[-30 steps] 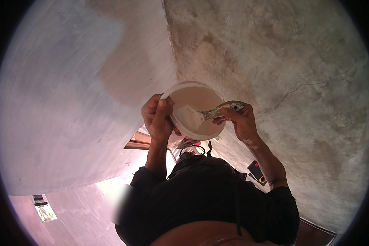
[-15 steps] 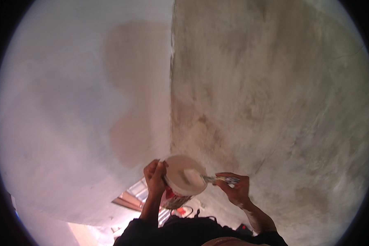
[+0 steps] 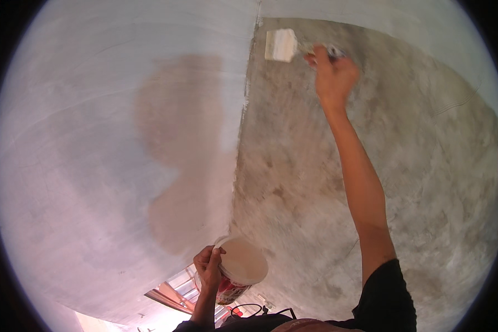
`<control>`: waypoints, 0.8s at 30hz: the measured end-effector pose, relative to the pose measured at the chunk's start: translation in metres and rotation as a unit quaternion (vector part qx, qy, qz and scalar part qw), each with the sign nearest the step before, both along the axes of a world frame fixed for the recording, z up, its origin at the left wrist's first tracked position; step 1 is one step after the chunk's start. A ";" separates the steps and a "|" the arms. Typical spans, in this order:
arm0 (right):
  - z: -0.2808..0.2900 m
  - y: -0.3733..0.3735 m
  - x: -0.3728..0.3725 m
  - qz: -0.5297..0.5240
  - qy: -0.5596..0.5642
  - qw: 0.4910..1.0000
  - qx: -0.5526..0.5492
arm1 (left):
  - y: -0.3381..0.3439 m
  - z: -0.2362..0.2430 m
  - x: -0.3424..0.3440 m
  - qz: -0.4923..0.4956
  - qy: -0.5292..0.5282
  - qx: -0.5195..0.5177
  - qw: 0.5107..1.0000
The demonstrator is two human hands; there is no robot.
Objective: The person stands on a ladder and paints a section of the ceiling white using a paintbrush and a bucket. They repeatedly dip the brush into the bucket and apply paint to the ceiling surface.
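Gripped by its rim, a round bucket [image 3: 250,264] with a pale inside and red markings on its outer wall hangs from my left hand [image 3: 208,264], low in front of my body. My right hand [image 3: 336,77] is raised high with the arm stretched out, closed around the handle of a wide paintbrush [image 3: 282,45]. The bristles are coated in white and point left. They are at the top of the bare grey-brown wall [image 3: 315,182], close to the corner line. Some blur lies over the right fingers and the brush handle.
A whitish wall [image 3: 77,182] with two darker damp-looking patches meets the grey-brown wall at a vertical corner. Above runs a pale band [image 3: 415,33]. Below the bucket are a bright opening with slatted framing [image 3: 177,293] and a dark looped cord [image 3: 249,307].
My right hand has lifted the paintbrush out of the bucket, up to the top of the grey-brown wall. My left hand and the bucket appear lower in the picture.
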State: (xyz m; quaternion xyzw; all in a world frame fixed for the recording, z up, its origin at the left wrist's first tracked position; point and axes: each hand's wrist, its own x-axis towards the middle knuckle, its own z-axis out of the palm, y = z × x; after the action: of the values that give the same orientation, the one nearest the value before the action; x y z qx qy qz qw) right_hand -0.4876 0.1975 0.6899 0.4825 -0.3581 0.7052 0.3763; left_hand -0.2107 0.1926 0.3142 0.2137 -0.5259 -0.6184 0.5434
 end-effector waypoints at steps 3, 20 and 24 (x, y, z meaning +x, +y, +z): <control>0.037 -0.051 -0.031 -0.038 -0.002 0.999 -0.008 | 0.000 -0.004 0.001 0.015 0.008 0.005 1.000; 0.083 -0.126 0.000 -0.353 0.050 0.934 0.013 | -0.040 -0.011 0.023 0.046 0.022 0.020 0.998; 0.094 -0.040 0.029 -0.486 0.072 0.870 -0.045 | -0.043 -0.016 0.035 0.009 0.060 0.009 0.998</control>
State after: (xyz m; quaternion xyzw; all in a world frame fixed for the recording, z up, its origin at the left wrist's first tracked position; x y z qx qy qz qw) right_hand -0.4581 0.1574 0.7839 0.2793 -0.4876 0.4117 0.7175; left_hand -0.1757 0.1491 0.2985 0.1856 -0.4850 -0.6299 0.5775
